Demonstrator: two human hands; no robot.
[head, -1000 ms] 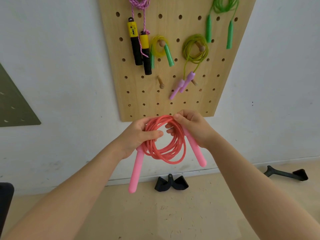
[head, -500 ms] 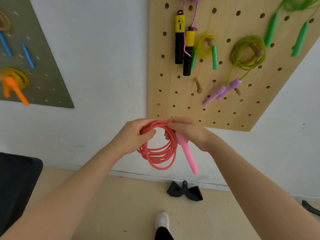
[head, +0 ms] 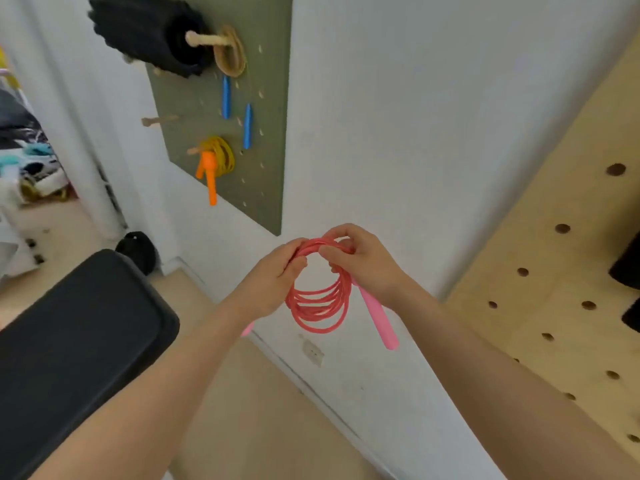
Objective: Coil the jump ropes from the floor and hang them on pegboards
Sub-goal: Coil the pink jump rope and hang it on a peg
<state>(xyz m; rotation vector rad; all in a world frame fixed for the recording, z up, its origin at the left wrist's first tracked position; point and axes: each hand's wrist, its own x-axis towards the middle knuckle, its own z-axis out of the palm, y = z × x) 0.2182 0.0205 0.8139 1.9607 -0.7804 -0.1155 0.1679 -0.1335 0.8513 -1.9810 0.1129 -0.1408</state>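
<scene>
**Trainee:** What is the state of each grip?

**Instructor:** The left hand (head: 273, 282) and the right hand (head: 363, 263) both clench the top of the coiled pink jump rope (head: 320, 303), held in mid-air before the white wall (head: 398, 116). One pink handle (head: 379, 317) hangs toward 5 o'clock; the other is mostly hidden behind the left wrist.

**Trainee:** How should the operator complete the step?

**Instructor:** Probably by keeping all loops pinched together, then slipping the bundle fully over a free peg. The bare wooden peg (head: 157, 120) on the green pegboard (head: 266, 133), at 10 o'clock, looks a likely candidate.

**Trainee:** What do the boards hold?

**Instructor:** The green pegboard carries a yellow rope with orange handles (head: 214, 161), two blue handles (head: 225, 97) and a black roller-like item (head: 149, 29). The wooden pegboard (head: 554, 271) lies at 3 o'clock; dark items sit at its right edge.
</scene>
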